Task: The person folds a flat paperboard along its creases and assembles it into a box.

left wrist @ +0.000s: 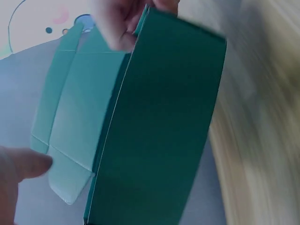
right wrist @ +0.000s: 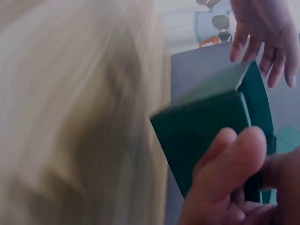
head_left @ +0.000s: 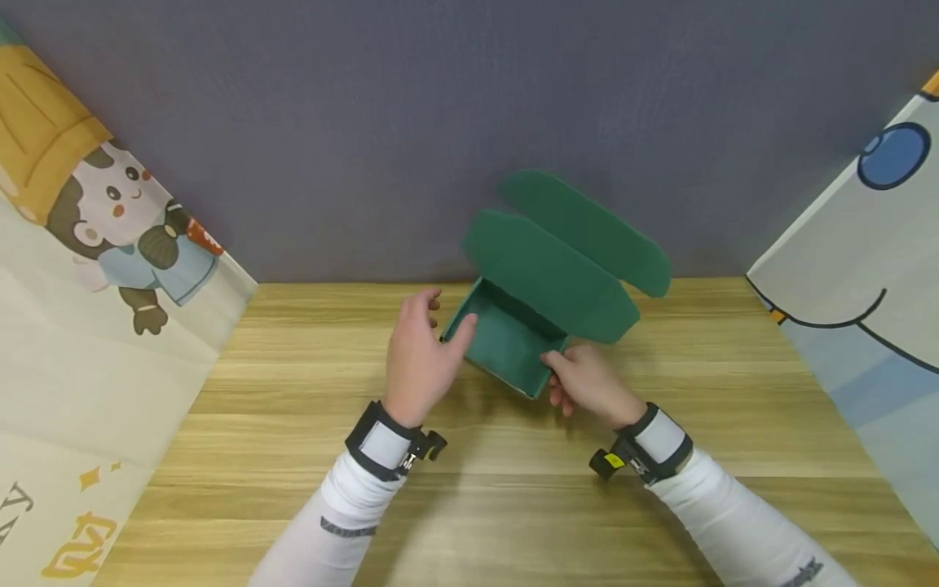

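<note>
A green cardboard box with its hinged lid and front flap swung back is held tilted above the wooden table. My right hand pinches its right side wall, thumb on the inside and fingers outside, as the right wrist view also shows around the box. At the box's left end is my left hand, thumb and fingers spread apart, holding nothing. In the left wrist view the box's dark outer wall fills the middle, and my left thumb stands apart from it. The inside of the box shows bare green.
The wood-grain table lies below both hands. A dark grey panel stands behind it. Cartoon-printed sheets flank the table, a figure with a yellow hat at left and a white one at right.
</note>
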The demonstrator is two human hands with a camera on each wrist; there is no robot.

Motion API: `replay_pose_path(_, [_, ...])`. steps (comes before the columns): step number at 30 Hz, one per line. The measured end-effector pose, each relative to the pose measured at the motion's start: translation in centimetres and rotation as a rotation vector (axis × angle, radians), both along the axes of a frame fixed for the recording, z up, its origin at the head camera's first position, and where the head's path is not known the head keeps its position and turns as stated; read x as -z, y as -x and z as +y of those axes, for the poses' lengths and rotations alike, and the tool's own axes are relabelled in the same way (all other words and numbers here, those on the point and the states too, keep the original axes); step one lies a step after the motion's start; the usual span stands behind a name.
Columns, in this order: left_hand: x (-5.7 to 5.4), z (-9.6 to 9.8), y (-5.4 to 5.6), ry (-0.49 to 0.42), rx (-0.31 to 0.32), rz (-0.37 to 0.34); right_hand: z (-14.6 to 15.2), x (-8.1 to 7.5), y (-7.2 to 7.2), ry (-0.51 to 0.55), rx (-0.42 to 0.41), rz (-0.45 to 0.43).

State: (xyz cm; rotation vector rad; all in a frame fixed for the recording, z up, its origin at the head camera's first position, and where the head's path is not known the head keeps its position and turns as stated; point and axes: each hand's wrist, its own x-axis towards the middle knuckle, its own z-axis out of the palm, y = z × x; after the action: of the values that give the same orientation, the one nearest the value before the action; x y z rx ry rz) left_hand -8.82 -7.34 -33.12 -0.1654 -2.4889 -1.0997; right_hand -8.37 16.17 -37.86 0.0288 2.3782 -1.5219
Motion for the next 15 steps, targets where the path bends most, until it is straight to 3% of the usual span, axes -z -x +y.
replay_pose_path(8, [0.2,-1.9,0.9,-0.145,0.189,-0.243,1.5,-1.5,0.1,-0.212,-0.104,0.038])
replay_pose_path(15, [0.9,-2.4,0.9,-0.245,0.244,-0.371,2.3,-2.2,0.4,-0.311,-0.226,0.058])
